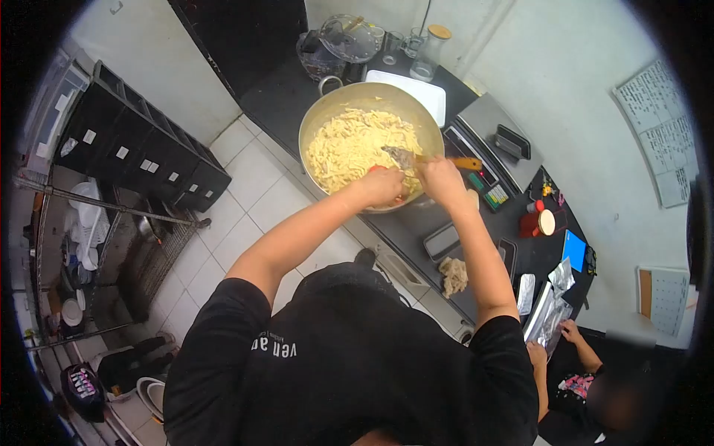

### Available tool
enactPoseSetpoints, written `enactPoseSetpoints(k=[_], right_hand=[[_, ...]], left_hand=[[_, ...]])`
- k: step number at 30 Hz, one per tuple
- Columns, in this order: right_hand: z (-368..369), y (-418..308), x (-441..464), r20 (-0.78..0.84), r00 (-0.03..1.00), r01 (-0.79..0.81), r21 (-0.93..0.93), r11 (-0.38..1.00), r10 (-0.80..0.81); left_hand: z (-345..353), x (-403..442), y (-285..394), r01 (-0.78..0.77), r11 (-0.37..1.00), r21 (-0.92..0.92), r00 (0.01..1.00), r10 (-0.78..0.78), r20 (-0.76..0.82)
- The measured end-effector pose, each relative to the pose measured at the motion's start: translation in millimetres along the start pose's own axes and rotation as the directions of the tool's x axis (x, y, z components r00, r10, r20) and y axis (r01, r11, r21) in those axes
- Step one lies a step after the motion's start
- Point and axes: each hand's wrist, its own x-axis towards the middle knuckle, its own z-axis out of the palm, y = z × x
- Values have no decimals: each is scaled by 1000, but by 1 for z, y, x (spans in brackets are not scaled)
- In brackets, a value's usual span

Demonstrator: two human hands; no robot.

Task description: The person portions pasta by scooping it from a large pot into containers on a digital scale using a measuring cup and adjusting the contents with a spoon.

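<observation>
While left hand (384,186) reaches forward, right hand (442,181) grips spatula (400,155).

Ngl I've got open air ahead of my left hand (384,186) over the pot (429,125), up to its far rim, but right of my right hand (443,181) the wooden handle (467,163) and green-panelled device (497,195) block stuff

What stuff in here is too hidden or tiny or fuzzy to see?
All in the head view:
- What the red thing is: the left hand covers most of it.
- The bottom of the big pot: the yellow food hides it.
- Words on the wall sheets: too small to read.
- Labels on the black bins: too small to read.
</observation>
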Motion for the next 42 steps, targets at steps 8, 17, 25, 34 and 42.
enactPoseSetpoints(k=[8, 17, 25, 34, 42], right_hand=[[31, 14, 34, 435, 887, -48, -246, 968, 154], [57, -13, 36, 409, 874, -137, -311, 940, 262], [24, 27, 138, 167, 894, -354, -305, 884, 416], [113, 1, 150, 219, 937, -268, -53, 962, 273], [-7, -8, 99, 254, 954, -101, -219, 970, 157]], left_hand=[[-18, -54, -102, 145, 910, -388, 812, -334, -479], [-24, -97, -179, 190, 222, -956, 514, -852, -95], [3, -72, -187, -98, 580, -808, 370, -733, -571], [27, -71, -177, 0, 642, -766, 381, -708, -594], [18, -67, -172, -16, 648, -762, 329, -716, -616]])
